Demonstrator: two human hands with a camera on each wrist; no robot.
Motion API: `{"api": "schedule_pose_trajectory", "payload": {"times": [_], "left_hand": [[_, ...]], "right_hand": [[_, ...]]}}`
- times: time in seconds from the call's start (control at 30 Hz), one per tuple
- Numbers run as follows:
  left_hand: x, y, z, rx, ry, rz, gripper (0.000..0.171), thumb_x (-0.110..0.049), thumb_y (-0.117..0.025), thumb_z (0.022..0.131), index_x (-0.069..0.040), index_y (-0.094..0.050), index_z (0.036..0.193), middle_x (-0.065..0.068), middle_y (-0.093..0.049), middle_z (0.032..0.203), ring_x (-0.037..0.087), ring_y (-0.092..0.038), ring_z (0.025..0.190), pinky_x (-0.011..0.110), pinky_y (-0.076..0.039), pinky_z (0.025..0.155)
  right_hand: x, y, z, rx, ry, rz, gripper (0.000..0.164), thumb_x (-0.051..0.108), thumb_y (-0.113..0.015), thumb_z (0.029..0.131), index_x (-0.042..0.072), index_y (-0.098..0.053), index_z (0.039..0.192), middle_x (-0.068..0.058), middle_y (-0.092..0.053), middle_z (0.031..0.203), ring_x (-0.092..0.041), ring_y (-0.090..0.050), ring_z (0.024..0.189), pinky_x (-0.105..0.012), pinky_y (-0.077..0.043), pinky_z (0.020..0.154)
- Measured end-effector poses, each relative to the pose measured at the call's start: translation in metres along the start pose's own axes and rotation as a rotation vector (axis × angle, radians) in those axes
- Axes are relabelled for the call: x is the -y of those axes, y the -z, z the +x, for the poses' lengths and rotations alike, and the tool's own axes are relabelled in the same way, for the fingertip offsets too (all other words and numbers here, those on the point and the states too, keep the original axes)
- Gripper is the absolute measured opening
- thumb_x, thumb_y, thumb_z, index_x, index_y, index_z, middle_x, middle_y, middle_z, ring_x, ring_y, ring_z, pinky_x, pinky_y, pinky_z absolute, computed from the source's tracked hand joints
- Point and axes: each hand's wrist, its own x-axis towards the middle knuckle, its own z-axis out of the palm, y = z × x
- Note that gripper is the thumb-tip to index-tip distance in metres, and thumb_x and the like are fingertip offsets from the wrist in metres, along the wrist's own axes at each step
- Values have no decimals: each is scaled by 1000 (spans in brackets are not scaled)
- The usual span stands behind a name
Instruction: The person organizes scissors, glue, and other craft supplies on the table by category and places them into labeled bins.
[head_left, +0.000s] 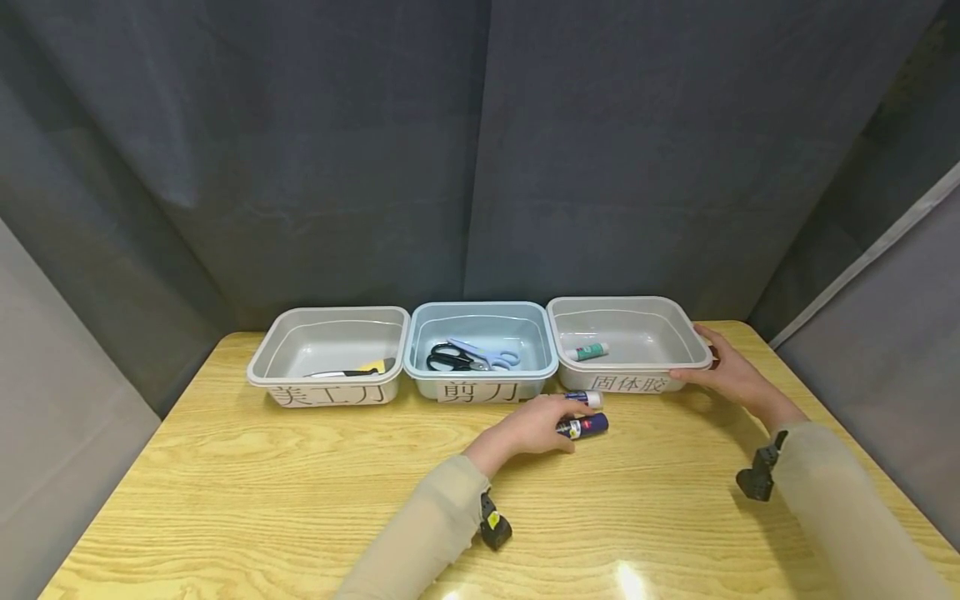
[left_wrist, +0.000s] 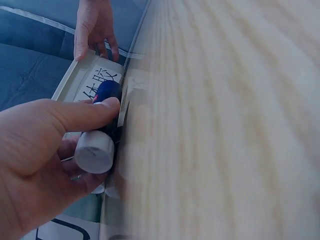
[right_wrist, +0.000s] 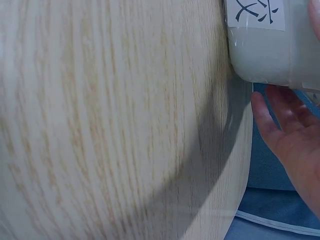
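Observation:
My left hand [head_left: 536,423] pinches a dark blue glue stick [head_left: 588,426] between thumb and fingers, low over the table in front of the bins. In the left wrist view, the white end of this glue stick [left_wrist: 95,151] faces the camera. Just beyond it lies a second glue stick [head_left: 592,400] with a white cap, partly hidden by the hand. At the right corner of the right-hand grey bin [head_left: 630,367], my right hand [head_left: 731,377] rests its thumb on the front rim, fingers extended along the end wall. Inside that bin lies a green glue stick [head_left: 587,352].
A light blue bin [head_left: 480,312] in the middle holds black scissors [head_left: 450,358] and light blue scissors [head_left: 487,353]. The left grey bin [head_left: 330,317] contains a yellow-and-black utility knife [head_left: 375,367]. Each bin carries a front label. Behind the wooden table [head_left: 262,500] hangs a dark curtain [head_left: 337,167].

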Motion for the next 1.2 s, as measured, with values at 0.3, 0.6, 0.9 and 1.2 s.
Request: {"api": "schedule_pose_trajectory", "payload": {"times": [0.3, 0.6, 0.9, 1.2], "left_hand": [[2, 0, 1, -41, -8, -114, 60, -23, -74, 75, -26, -50, 131, 0, -59, 113, 7, -52, 97, 18, -41, 84], [-1, 7, 6, -119, -50, -238, 48, -23, -72, 78, -19, -56, 123, -2, -61, 114, 2, -54, 96, 13, -40, 83], [-9, 16, 15, -155, -68, -296, 48, -23, -73, 77, -19, -57, 122, -2, -64, 108, 3, -58, 93, 13, -42, 80], [-16, 37, 23, -161, -100, -310, 48, -21, -71, 79, -19, -56, 124, -1, -63, 106, 3, -56, 89, 12, -42, 76]], "right_hand": [[0, 0, 0, 1, 14, 7, 101, 31, -68, 81, 10, 6, 146, -28, -15, 144, -46, -26, 124, -66, -22, 96], [2, 0, -1, -2, -2, 0, 102, 34, -68, 81, 12, 6, 146, -28, -16, 143, -47, -26, 124, -66, -22, 97], [1, 0, 0, 3, 11, 13, 99, 32, -68, 81, 12, 5, 146, -29, -16, 144, -48, -25, 125, -67, -21, 96], [-4, -1, 2, -2, 33, 35, 97, 28, -67, 83, 9, 3, 146, -28, -18, 142, -45, -27, 123, -66, -22, 97]]}}
